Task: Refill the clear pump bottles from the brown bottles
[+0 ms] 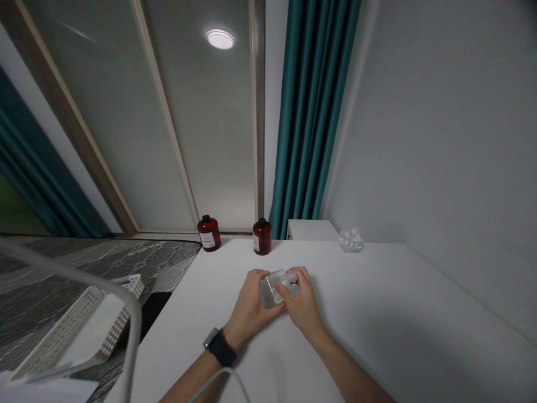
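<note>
- While both hands met at the lower centre of the frame, the clear container (269, 286) lay between them, over the white table (377, 291).
- Long axis: this ran roughly across the frame, rising slightly toward the right; the narrower end (289, 278) pointed right, and the broader body faced left.
- Appearance: the container was transparent and colourless, with pale, glossy highlights along its walls; fingers covered part of its outline, and any contents could not be made out.
- Left hand (248, 305): grasped the broad body, with fingers at the upper edge and the thumb along the lower edge; a watch with a dark strap (222, 349) circled the wrist.
- Right hand (305, 305): grasped the narrower end between curled fingers and thumb, the thumb reaching across the container's near face.
- Far edge of the table, above the hands: a left red-brown bottle (208, 234) and a right red-brown bottle (262, 238) stood upright and apart, each with a black cap and a white label.
- Right of centre: a clear crumpled plastic item (351, 240) rested near the far edge, close to a white box (311, 230).
- Lower left: a perforated white basket (71, 330) lay beyond the table's left edge.
</note>
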`<move>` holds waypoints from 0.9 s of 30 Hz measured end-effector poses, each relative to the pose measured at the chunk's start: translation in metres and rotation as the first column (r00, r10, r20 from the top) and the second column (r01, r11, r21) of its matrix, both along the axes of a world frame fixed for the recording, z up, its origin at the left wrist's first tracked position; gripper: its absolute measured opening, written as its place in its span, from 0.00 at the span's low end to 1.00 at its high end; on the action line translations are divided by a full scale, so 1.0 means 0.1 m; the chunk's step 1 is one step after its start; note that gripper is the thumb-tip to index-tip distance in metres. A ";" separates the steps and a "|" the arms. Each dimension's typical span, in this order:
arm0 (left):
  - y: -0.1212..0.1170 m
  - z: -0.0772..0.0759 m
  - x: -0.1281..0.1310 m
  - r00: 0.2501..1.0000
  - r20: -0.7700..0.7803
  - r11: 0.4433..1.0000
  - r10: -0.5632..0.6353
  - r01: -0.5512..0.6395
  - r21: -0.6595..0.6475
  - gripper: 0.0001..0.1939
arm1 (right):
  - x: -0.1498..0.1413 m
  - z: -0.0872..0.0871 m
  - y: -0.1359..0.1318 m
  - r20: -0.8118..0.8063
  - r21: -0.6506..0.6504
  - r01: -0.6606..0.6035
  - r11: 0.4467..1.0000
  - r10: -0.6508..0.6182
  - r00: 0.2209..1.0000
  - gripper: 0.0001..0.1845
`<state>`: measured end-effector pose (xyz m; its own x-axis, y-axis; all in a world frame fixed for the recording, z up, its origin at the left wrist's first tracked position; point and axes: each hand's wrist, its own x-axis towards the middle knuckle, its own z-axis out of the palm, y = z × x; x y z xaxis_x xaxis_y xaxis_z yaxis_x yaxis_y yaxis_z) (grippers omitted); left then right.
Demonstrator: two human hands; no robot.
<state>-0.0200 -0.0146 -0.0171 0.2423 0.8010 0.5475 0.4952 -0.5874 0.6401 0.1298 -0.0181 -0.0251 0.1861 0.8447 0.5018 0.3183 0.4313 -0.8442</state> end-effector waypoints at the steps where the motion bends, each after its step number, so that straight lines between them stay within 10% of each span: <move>1: 0.00 0.00 0.00 1.000 0.008 1.000 -0.004 0.004 -0.021 0.27 | 0.01 0.01 0.00 0.009 -0.005 -0.001 1.000 0.001 1.000 0.07; 27: 0.00 0.07 -0.02 0.984 0.180 0.987 0.005 0.025 -0.160 0.22 | 0.11 -0.07 0.09 -0.003 0.060 -0.134 0.989 0.134 0.991 0.16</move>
